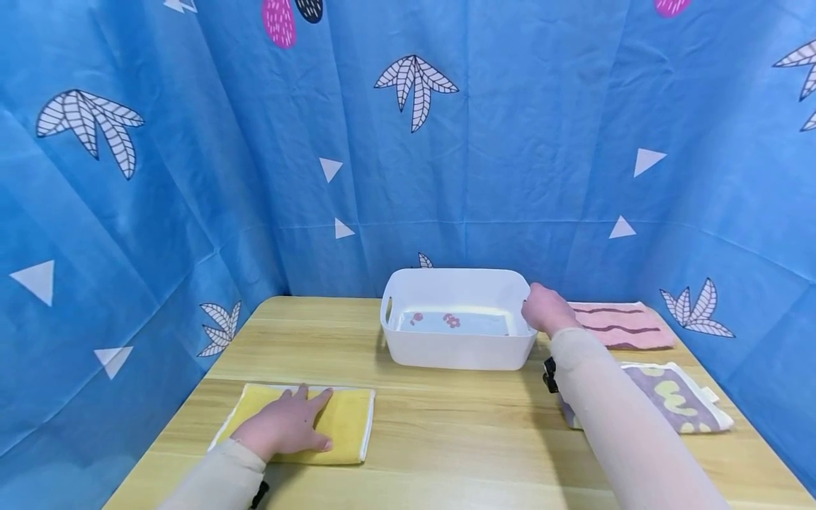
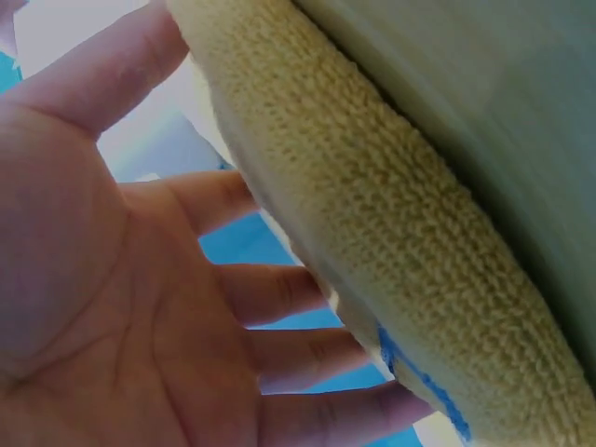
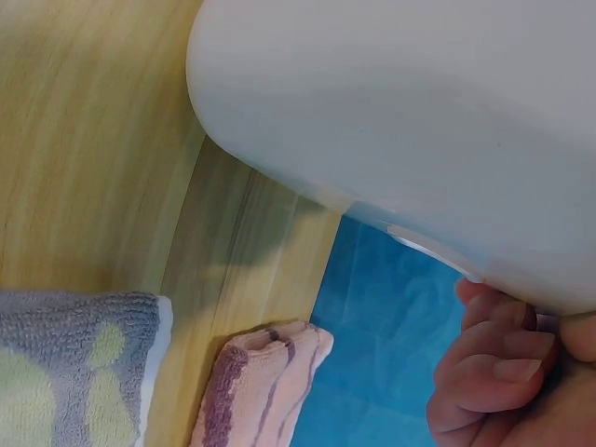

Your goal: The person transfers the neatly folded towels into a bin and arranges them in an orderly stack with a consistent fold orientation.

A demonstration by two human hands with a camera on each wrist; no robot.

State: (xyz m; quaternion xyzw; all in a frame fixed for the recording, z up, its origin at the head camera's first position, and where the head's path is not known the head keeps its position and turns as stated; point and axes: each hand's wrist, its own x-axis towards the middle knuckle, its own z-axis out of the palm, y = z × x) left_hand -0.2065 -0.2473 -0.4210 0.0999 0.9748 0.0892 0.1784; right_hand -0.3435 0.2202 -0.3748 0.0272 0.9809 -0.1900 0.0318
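Note:
A white plastic storage bin [image 1: 455,353] stands near the back of the table, with a pale, flower-marked surface inside at its bottom. My right hand [image 1: 547,308] grips the bin's right end near the rim, and in the right wrist view its fingers [image 3: 503,358] curl at the edge. At the front left lies a folded yellow towel [image 1: 347,425] with a white edge. My left hand [image 1: 287,423] rests on top of this towel, fingers spread. Seen from the left wrist, the fingers [image 2: 289,358] reach straight along the towel's thick folded edge.
On the right side lie a folded pink towel [image 1: 627,329] with dark wavy stripes and, nearer me, a grey-purple towel [image 1: 682,400] with yellow-green patches. Everything is on a wooden table [image 1: 446,439]. A blue patterned curtain [image 1: 510,156] surrounds the back and sides.

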